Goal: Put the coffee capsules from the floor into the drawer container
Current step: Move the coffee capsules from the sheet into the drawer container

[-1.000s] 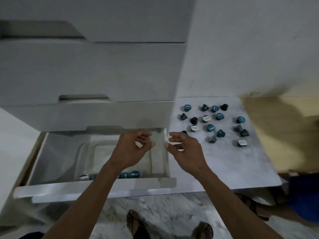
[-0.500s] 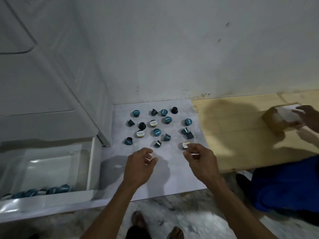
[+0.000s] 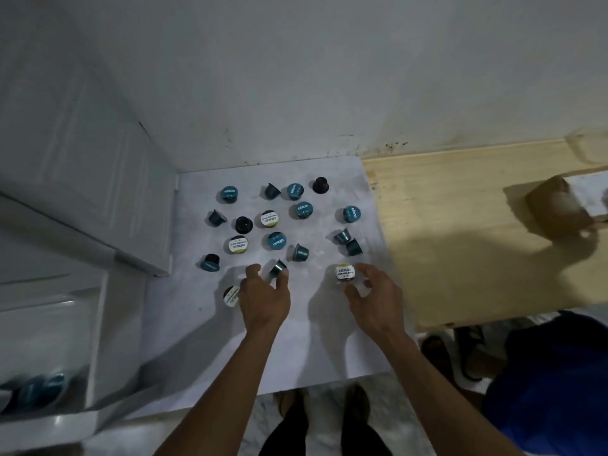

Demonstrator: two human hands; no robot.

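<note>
Several coffee capsules lie on a white sheet (image 3: 316,337) on the floor, some teal, some black, some white-lidded. My left hand (image 3: 265,299) reaches down, and its thumb and forefinger curl round a small teal capsule (image 3: 278,268) lying on its side. Against that hand's left side sits a white-lidded capsule (image 3: 231,296). My right hand (image 3: 376,299) curls thumb and forefinger round another white-lidded capsule (image 3: 345,273). At the lower left, the open white drawer (image 3: 98,327) holds a clear container with blurred teal capsules (image 3: 42,390) in it.
White cabinet fronts (image 3: 82,166) rise on the left and a white wall at the back. A wooden board (image 3: 460,232) lies to the right with a cardboard box (image 3: 556,205) on it. Another person in blue (image 3: 546,393) sits at the lower right. My feet (image 3: 296,406) are below.
My view swung from the open drawer to the capsules on the floor. Both hands moved away from the drawer, down and forward, and closed around two of the nearest capsules.
</note>
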